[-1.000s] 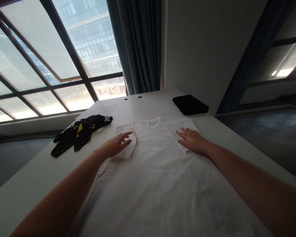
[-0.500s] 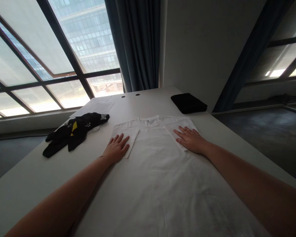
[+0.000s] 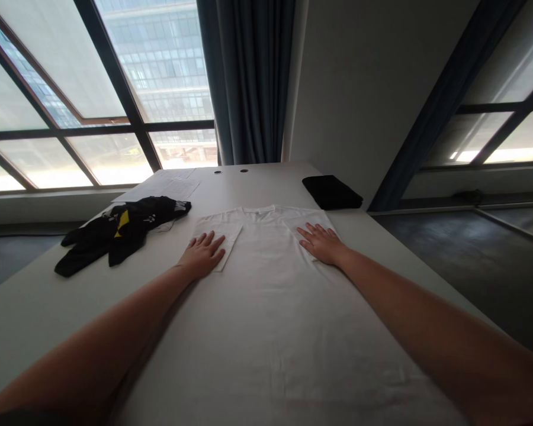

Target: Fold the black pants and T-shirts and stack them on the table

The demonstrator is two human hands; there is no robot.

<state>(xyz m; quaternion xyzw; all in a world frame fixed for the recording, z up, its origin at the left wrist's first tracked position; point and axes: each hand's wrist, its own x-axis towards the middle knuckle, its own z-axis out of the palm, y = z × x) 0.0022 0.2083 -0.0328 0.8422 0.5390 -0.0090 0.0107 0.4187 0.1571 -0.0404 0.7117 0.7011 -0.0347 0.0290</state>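
A white T-shirt [image 3: 266, 296] lies spread on the white table, its collar at the far end and its body stretching toward me. Both sleeves are folded inward over the shirt's front. My left hand [image 3: 202, 255] rests flat on the left folded sleeve [image 3: 229, 236], fingers spread. On the right folded sleeve [image 3: 295, 223] lies my right hand [image 3: 322, 242], palm down with its fingers apart. Neither hand grasps anything. Soft wrinkles cross the lower part of the shirt.
A crumpled black garment with a yellow patch [image 3: 128, 228] lies left of the shirt. A folded black cloth [image 3: 332, 192] sits at the far right of the table [image 3: 93, 307]. Papers [image 3: 164, 186] lie at the far left. Beyond are windows and a dark curtain [image 3: 253, 83].
The camera view has shifted slightly, so the table and shirt appear a little further left. Both hands stay flat on the sleeves; the right hand seems slightly nearer the shirt's middle.
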